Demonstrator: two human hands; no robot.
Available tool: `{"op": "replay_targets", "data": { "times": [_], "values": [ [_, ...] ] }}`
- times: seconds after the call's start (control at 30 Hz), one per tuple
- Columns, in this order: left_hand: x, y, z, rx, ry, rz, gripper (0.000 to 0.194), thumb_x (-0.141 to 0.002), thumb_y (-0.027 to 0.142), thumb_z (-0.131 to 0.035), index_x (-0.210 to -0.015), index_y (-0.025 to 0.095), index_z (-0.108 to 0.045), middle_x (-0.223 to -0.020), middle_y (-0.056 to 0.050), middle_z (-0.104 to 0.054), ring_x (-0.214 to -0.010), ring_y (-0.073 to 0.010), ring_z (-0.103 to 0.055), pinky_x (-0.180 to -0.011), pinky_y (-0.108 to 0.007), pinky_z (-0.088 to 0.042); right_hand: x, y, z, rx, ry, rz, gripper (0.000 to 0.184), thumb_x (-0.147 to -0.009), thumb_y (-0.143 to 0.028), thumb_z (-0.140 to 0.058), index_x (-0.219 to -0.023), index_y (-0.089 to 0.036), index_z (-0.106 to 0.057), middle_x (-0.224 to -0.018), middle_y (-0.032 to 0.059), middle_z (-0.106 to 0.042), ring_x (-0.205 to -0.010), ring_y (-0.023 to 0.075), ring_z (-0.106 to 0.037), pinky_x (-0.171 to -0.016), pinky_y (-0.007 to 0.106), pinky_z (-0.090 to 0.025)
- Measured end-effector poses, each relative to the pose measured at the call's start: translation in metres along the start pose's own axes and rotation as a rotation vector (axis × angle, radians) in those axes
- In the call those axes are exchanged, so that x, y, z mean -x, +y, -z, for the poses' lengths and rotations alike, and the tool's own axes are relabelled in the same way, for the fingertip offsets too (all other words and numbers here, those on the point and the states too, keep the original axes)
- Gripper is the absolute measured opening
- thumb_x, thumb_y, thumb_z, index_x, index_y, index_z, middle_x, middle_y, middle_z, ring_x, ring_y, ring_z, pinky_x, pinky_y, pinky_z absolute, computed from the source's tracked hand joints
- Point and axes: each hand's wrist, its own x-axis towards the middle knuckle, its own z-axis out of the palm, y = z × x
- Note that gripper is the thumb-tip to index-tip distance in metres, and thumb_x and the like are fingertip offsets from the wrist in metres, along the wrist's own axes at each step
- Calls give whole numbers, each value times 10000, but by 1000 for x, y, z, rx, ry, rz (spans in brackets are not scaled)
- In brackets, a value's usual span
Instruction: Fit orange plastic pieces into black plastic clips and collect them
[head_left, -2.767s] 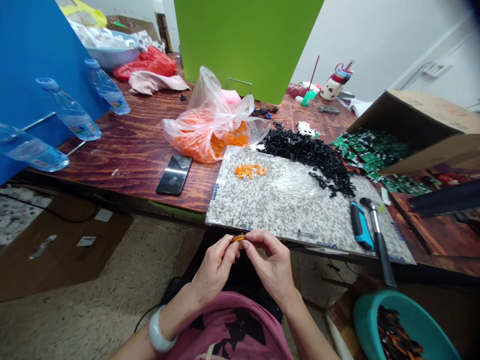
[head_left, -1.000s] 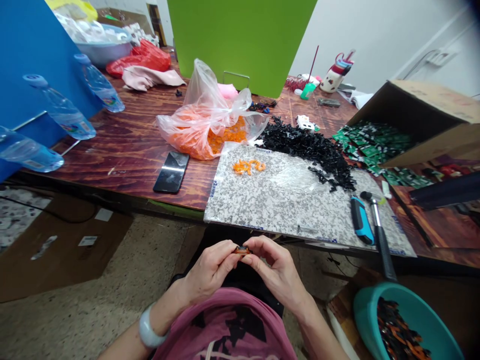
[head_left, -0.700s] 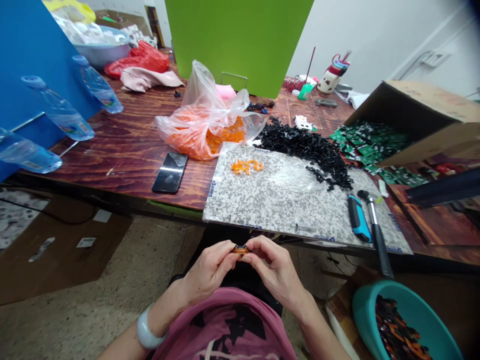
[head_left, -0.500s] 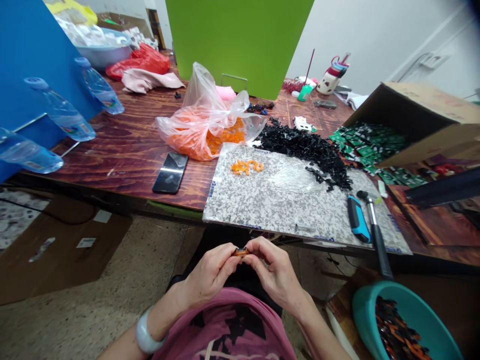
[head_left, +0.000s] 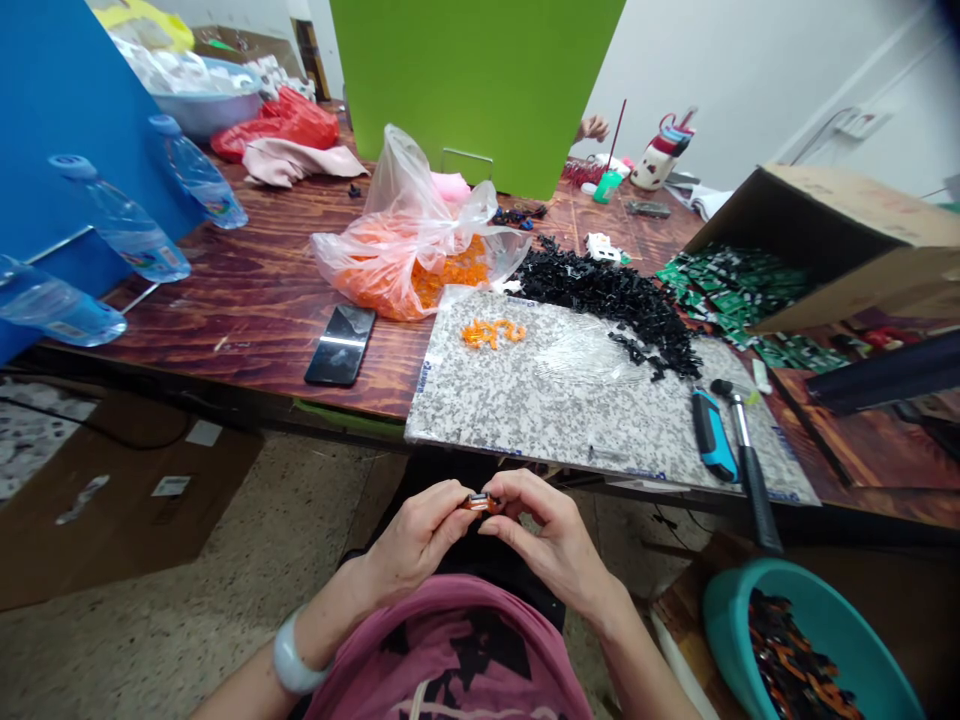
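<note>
Just below the frame's centre, an orange-and-black part [head_left: 478,503] lies between both hands: the left hand [head_left: 416,535] has its grip closed on the left end; the right hand [head_left: 555,530], thumb and forefinger slightly parted, meets the right end, its hold unclear.

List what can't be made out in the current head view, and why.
Head view:
Orange-and-black part: one end, covered by the left hand.
Right hand: gripping or just touching, too small to tell.
Another person's hand: its arm, behind the green panel.
Teal tub: lower side, cut off by the bottom edge.
Leftmost bottle: one end, cut off by the left edge.
</note>
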Motion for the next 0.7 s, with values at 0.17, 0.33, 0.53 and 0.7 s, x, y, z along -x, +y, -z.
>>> {"op": "replay_targets", "data": {
  "times": [0.17,0.33,0.53,0.7],
  "values": [
    [3,-6,1,6,21,9,196,-920,296,-435,-1040,171,-526,-872,-54,-614,-738,-164,-565,-670,-255,-449,-1,5,-1,-61,55,-12,69,-859,-231,-599,-918,-208,-626,-911,39,-614,-823,154,-579,-702,259,-463],
    [5,-11,2,-23,45,10,195,-912,256,-452,-1054,157,-541,-870,-58,-634,-725,-160,-581,-662,-248,-462,0,11,-2,-121,78,-49,69,-852,-230,-610,-912,-207,-636,-907,35,-619,-823,153,-580,-699,254,-457],
    [2,-11,1,-32,76,-33,167,-911,208,-439,-1014,159,-560,-792,-30,-596,-677,-142,-547,-624,-230,-442,-1,14,-2,-145,66,-66,80,-853,-236,-609,-926,-206,-625,-929,37,-613,-824,149,-573,-687,243,-453],
    [1,-8,-1,24,37,-13,165,-914,183,-412,-840,170,-559,-703,5,-523,-630,-127,-495,-591,-216,-403,-2,7,-3,-13,88,-46,61,-877,-229,-559,-868,-185,-599,-815,22,-594,-716,129,-540,-638,236,-427]
  ]
}}
